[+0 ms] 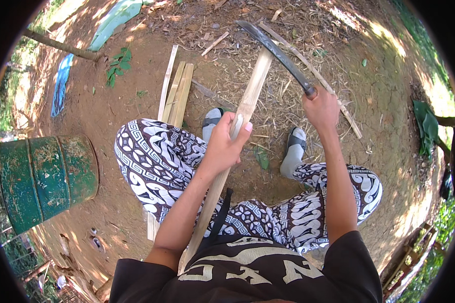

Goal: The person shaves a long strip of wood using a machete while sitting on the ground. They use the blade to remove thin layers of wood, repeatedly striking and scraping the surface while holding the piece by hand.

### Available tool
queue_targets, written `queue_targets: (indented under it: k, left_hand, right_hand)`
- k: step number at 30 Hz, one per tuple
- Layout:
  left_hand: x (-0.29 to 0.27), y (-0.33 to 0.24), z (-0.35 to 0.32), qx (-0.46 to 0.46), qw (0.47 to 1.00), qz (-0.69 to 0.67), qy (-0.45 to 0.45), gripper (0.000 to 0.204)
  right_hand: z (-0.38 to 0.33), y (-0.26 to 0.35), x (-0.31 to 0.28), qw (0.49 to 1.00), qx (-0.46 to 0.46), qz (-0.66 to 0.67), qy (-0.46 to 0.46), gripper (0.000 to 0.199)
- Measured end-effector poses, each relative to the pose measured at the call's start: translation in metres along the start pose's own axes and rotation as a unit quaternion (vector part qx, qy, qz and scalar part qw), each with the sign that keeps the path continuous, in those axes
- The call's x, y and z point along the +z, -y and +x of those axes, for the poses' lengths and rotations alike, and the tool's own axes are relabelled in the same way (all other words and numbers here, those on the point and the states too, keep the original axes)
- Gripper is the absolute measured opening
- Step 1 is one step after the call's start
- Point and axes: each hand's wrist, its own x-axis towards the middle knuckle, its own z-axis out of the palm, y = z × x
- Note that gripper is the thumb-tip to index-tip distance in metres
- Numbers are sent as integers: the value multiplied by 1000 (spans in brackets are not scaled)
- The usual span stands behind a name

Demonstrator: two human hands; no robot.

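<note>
At upper centre, the right grip [322, 108] holds a knife [283, 57]; if skidding, it may cut the left grip [224, 146] clasping the strip [253, 91].

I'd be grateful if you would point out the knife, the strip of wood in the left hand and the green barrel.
Knife [284, 57]: head view, on the middle of its curved blade.
Strip of wood [253, 90]: head view, on its upper stretch.
Green barrel [49, 177]: head view, on its rounded side.

Knife [281, 56]: mtl, semi-gloss; strip [248, 98]: wood, matt; drum [48, 177]: mtl, rough w/ rust.
</note>
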Motion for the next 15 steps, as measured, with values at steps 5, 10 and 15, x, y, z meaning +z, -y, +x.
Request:
queue_targets:
  k: [5, 10, 15]
  left_hand:
    - [-4, -10, -5, -18, 999, -38, 20, 28]
    - [-4, -11, -17, -9, 998, -39, 52, 24]
    - [-1, -5, -15, -22, 995, -42, 85, 24]
  right_hand:
    - [-23, 5, 2, 983, -145, 107, 32, 13]
    - [-11, -20, 19, 978, -206, 31, -9, 13]
    - [70, -130, 42, 983, 173, 21, -62, 23]
